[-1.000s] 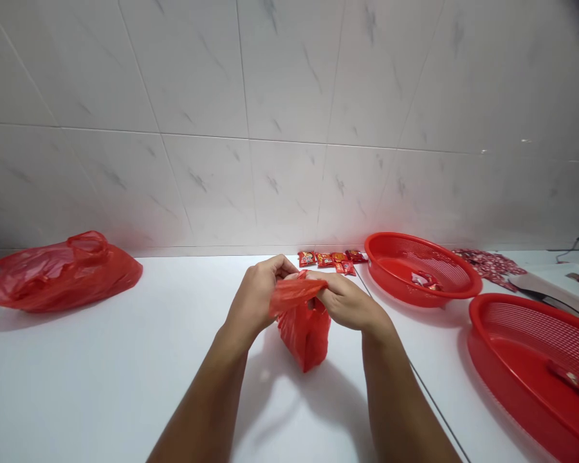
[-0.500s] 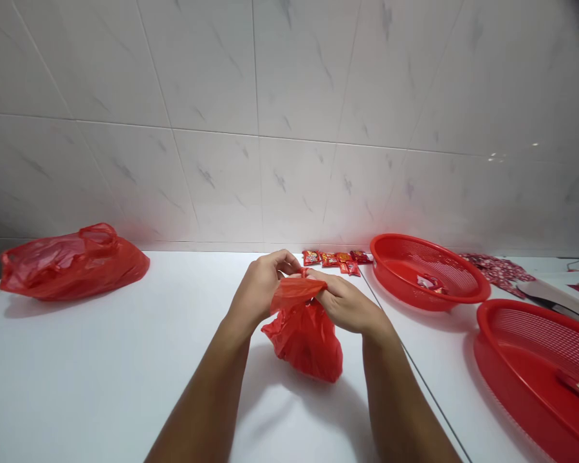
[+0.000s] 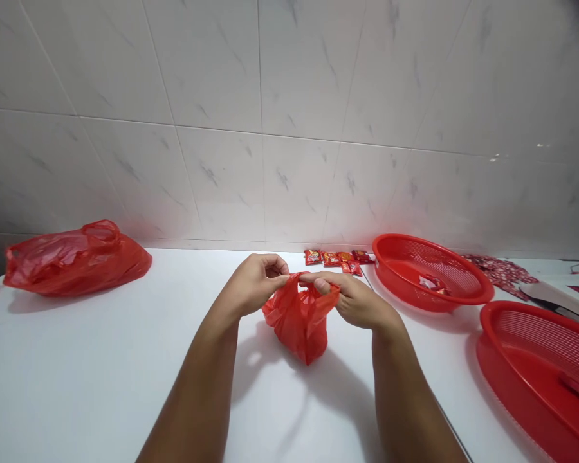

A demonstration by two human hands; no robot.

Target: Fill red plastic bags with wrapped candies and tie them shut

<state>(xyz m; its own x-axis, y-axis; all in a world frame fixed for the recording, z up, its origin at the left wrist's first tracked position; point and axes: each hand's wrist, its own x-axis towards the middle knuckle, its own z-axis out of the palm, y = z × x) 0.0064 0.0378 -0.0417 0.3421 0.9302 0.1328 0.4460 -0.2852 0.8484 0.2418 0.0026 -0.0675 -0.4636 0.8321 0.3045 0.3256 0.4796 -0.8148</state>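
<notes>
White desk (image 3: pixel 125 360): open surface left of hands, up to left edge; right side taken by near basket (image 3: pixel 525 379) and far basket (image 3: pixel 395 283). Small bag (image 3: pixel 299 328) red, thin, crinkled (bottom narrows to blunt point), mid-desk, hanging between and below hands. Left hand (image 3: pixel 258 283) pinches its top; right hand (image 3: pixel 357 299) grips its handle, thumb pressed over. Large red bag (image 3: pixel 77 260) lies by back edge, toward left corner.

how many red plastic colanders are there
2. The farther colander stands near the tiled wall, right of the snack packets; the nearer colander is at the right edge, partly cut off. Neither is hidden behind anything.
</notes>
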